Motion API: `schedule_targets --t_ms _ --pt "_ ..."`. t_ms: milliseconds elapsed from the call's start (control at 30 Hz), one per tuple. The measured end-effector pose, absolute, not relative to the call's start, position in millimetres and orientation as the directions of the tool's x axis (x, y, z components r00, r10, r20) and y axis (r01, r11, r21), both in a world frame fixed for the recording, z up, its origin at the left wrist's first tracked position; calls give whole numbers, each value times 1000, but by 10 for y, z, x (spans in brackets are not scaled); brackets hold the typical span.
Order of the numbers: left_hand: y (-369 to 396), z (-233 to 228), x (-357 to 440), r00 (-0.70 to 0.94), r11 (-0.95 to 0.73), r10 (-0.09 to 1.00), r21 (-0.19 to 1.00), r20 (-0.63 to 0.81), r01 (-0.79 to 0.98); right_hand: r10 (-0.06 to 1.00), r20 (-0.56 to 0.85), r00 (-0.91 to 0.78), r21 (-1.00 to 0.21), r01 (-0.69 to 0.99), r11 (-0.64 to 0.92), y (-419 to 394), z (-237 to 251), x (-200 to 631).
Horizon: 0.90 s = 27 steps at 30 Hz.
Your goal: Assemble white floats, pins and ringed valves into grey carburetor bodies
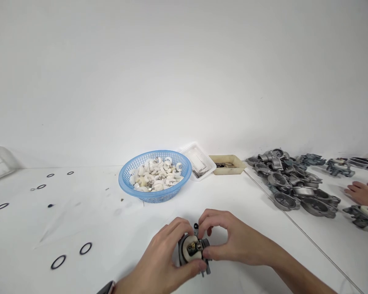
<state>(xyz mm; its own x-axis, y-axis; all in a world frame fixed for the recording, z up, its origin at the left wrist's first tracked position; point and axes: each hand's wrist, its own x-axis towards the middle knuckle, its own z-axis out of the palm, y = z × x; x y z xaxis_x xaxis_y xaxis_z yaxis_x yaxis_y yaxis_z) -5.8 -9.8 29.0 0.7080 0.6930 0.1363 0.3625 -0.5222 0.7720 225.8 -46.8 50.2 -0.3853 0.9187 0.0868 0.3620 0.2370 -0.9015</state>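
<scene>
Both my hands hold a small grey metal carburetor body (192, 250) just above the white table, near its front edge. A white float piece with a brass part sits on its upper face. My left hand (164, 261) grips the body from the left and below. My right hand (230, 241) pinches it from the right, fingertips on the top edge. A blue plastic basket (125, 179) filled with several white float pieces stands behind my hands.
Black rubber rings (58, 261) lie scattered on the table's left side. A clear tray (199, 161) and a beige tray (228, 164) sit behind the basket. A heap of grey metal castings (290, 183) lies at the right, where another person's hand (363, 192) rests.
</scene>
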Motion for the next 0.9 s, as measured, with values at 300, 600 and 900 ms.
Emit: schedule_targets --t_ms 300,600,900 --pt "-120 401 -116 655 -423 755 758 -8 497 878 19 -478 -861 438 257 -498 559 2322" --pt "49 256 -209 600 -426 781 850 173 309 862 139 -487 -848 391 357 -522 415 2140" --pt "55 321 -150 734 -562 658 758 169 329 873 199 -445 -818 416 398 -520 508 2226"
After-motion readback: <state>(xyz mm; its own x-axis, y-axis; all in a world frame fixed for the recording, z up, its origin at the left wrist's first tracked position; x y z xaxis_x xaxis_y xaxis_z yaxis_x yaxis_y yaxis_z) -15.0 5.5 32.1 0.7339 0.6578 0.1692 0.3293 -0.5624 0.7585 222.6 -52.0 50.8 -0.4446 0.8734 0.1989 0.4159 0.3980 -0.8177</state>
